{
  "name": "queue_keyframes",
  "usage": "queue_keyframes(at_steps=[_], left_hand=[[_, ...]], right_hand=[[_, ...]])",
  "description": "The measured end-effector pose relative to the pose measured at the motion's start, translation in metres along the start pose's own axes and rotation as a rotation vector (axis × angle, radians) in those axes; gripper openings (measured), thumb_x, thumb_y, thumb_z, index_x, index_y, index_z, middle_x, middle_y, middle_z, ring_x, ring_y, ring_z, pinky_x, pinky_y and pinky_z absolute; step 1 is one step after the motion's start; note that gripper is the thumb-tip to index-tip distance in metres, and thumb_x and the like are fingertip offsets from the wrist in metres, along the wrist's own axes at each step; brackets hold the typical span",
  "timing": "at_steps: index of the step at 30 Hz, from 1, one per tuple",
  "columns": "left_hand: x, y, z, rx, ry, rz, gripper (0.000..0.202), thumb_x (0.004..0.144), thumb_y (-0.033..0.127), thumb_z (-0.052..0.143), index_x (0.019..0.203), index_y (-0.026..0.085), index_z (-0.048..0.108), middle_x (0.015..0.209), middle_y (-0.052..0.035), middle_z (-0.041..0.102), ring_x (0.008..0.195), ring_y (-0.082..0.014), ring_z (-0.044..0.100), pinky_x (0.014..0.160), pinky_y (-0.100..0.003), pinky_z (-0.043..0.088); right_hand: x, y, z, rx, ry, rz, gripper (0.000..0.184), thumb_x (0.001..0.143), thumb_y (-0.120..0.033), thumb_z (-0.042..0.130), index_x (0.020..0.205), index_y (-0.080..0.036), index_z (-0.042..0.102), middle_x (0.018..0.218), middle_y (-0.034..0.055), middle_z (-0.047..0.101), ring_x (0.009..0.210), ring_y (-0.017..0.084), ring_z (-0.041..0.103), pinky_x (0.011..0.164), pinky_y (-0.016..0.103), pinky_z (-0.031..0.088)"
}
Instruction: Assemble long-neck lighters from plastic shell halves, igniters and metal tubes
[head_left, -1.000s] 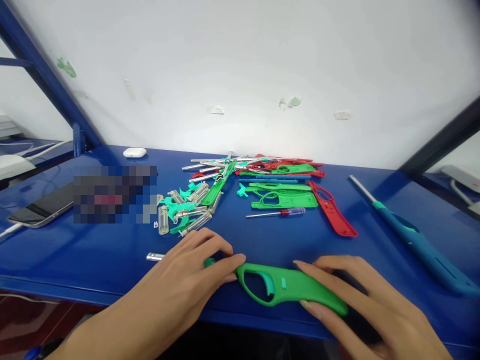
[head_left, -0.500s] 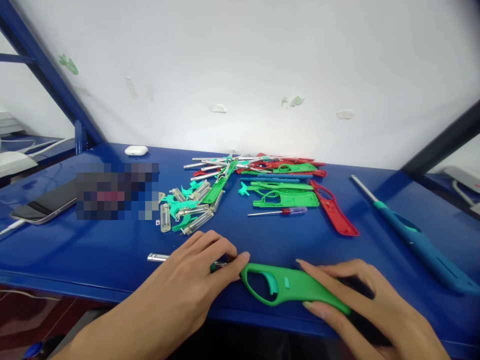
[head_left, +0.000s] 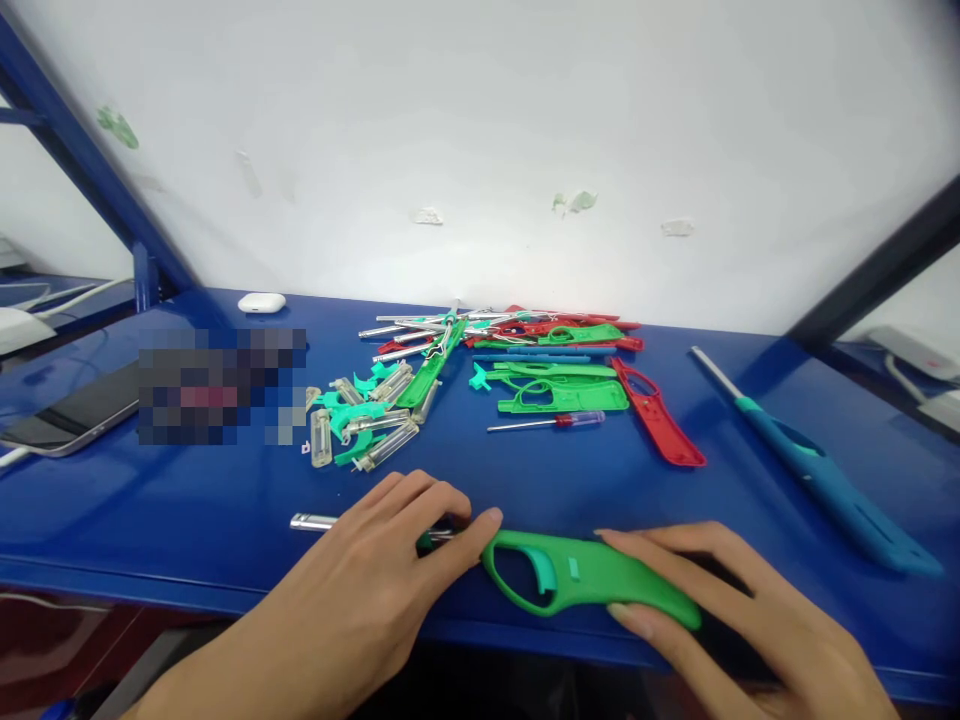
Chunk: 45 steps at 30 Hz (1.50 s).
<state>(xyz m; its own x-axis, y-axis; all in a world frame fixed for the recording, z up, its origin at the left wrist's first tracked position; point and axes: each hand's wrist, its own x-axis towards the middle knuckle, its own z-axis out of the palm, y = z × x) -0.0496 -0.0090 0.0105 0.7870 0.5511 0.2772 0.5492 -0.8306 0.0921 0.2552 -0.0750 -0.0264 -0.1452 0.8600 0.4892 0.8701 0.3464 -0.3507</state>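
A green long-nosed lighter (head_left: pixel 592 582) lies between my hands near the front edge, its metal tube pointing left. My left hand (head_left: pixel 397 575) is closed around its neck, where the tube meets the green body; part of the tube is hidden under my fingers. My right hand (head_left: pixel 742 590) grips the handle end, thumb on the near side and fingers on the far side. A turquoise trigger shows inside the finger loop. Beyond my hands lie a small screwdriver (head_left: pixel 577 420), green casing halves (head_left: pixel 562 396) and a red casing half (head_left: pixel 660 420).
Clear fuel tanks (head_left: pixel 386 445) and turquoise triggers are heaped at centre left. Metal tubes and casings pile against the wall. A blue lighter (head_left: pixel 817 470) lies at right. A phone (head_left: pixel 71 405) and a white earbud case (head_left: pixel 262 302) are at left on the blue table (head_left: pixel 225 530).
The view has shifted slightly, so the table items appear a little further left. Both hands keep the same hold on the green lighter.
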Motion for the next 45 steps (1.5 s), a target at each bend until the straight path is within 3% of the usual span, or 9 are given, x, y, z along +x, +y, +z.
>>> queue_keyframes(at_steps=[3,7,15,24,28,32,38,42,45], left_hand=[[-0.003,0.002,0.001,0.049,0.005,0.011,0.078,0.083,-0.013,0.040,0.153,0.020,0.049,0.121,-0.0102,0.066,0.114,-0.0267,0.061,0.098,-0.043,0.058],[-0.001,0.007,-0.001,0.141,0.000,0.059,0.073,0.080,-0.010,0.042,0.149,0.013,0.050,0.119,-0.0119,0.070,0.111,-0.0304,0.064,0.098,-0.049,0.057],[0.000,0.005,0.002,0.088,0.101,0.057,0.066,0.082,-0.012,0.038,0.141,0.015,0.055,0.117,-0.0101,0.070,0.105,-0.0268,0.068,0.094,-0.044,0.058],[-0.022,-0.004,-0.002,-0.083,0.119,-0.161,0.066,0.095,-0.006,0.041,0.150,0.029,0.047,0.135,-0.0085,0.057,0.110,-0.0184,0.067,0.095,-0.026,0.059],[-0.021,-0.004,-0.001,-0.063,0.134,-0.154,0.063,0.096,-0.008,0.040,0.145,0.030,0.051,0.127,-0.0061,0.059,0.100,-0.0150,0.068,0.090,-0.023,0.059],[-0.019,-0.004,0.001,-0.017,0.104,-0.124,0.065,0.096,-0.007,0.042,0.152,0.027,0.048,0.143,-0.0082,0.057,0.117,-0.0180,0.066,0.102,-0.026,0.057],[-0.012,0.005,-0.008,0.003,0.309,-0.057,0.065,0.090,-0.010,0.052,0.143,0.027,0.060,0.136,-0.0062,0.063,0.137,-0.0248,0.053,0.122,-0.042,0.041],[-0.007,0.013,-0.013,-0.273,0.639,-0.182,0.043,0.086,-0.003,0.065,0.113,0.030,0.071,0.101,-0.0002,0.070,0.107,-0.0213,0.065,0.098,-0.033,0.052],[0.004,0.009,-0.012,-0.551,0.554,-0.392,0.019,0.096,0.017,0.067,0.106,0.030,0.076,0.093,-0.0002,0.075,0.090,-0.0208,0.070,0.085,-0.031,0.054]], right_hand=[[-0.003,0.006,0.000,-0.090,0.011,-0.074,0.033,0.097,-0.055,0.067,0.124,-0.041,0.079,0.113,0.0028,0.077,0.098,0.024,0.077,0.076,0.033,0.068],[-0.003,0.000,0.002,-0.153,0.042,0.010,0.038,0.101,-0.062,0.056,0.123,-0.042,0.079,0.113,0.0042,0.077,0.097,0.026,0.076,0.077,0.040,0.067],[0.009,-0.011,-0.006,0.074,-0.002,-0.004,0.024,0.094,-0.046,0.072,0.115,-0.036,0.078,0.094,-0.0011,0.074,0.078,0.016,0.078,0.065,0.022,0.066],[0.034,-0.027,0.003,0.255,-0.040,0.082,0.019,0.093,-0.034,0.076,0.112,-0.034,0.079,0.090,-0.0022,0.068,0.071,0.012,0.074,0.063,0.015,0.061],[0.034,-0.031,0.006,0.311,-0.002,0.030,0.010,0.093,-0.039,0.078,0.101,-0.034,0.082,0.100,-0.0044,0.079,0.081,0.013,0.080,0.074,0.013,0.063],[0.022,-0.029,0.008,0.333,0.058,0.004,0.014,0.096,-0.032,0.075,0.108,-0.034,0.081,0.101,-0.0075,0.085,0.082,0.014,0.082,0.079,0.013,0.063],[0.016,-0.029,0.008,0.333,0.072,0.043,0.014,0.096,-0.031,0.074,0.106,-0.032,0.084,0.103,-0.0055,0.086,0.080,0.016,0.083,0.075,0.016,0.065],[0.020,-0.021,0.004,0.357,0.124,0.227,0.019,0.089,-0.042,0.078,0.099,-0.029,0.088,0.096,-0.0019,0.086,0.077,0.022,0.084,0.069,0.019,0.067],[0.024,-0.014,0.000,0.422,0.124,0.333,0.027,0.083,-0.048,0.082,0.095,-0.025,0.089,0.090,0.0018,0.086,0.073,0.026,0.084,0.063,0.020,0.067]])
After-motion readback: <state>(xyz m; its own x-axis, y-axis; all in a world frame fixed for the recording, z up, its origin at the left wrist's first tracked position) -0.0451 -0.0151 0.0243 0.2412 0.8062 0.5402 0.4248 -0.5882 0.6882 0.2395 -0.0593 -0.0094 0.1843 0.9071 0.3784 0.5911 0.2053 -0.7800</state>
